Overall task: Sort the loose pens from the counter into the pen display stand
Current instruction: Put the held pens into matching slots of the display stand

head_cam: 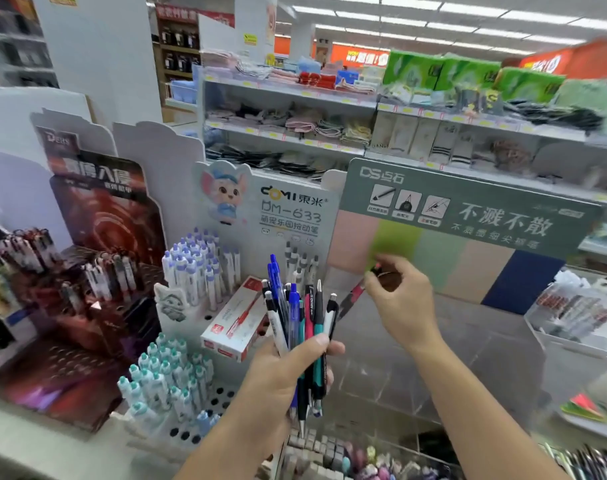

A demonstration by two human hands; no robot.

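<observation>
My left hand (288,372) grips a bundle of several pens (302,317), blue, white, black and teal, held upright in the middle of the view. My right hand (399,299) pinches the top end of one dark pen with red markings (350,301), tilted, its lower end beside the bundle. Behind both hands stands the grey-green pen display stand (468,216) with pastel colour panels and a grey stepped base (451,341). To the left is a white pen stand (212,403) with holes, holding white-and-blue and white-and-teal pens.
A red-and-white pen box (232,323) lies on the white stand. A dark red pen display (97,254) stands at the left. Small erasers (330,452) fill a tray at the bottom. Clear bins with pens (579,313) sit at the right. Store shelves (364,109) run behind.
</observation>
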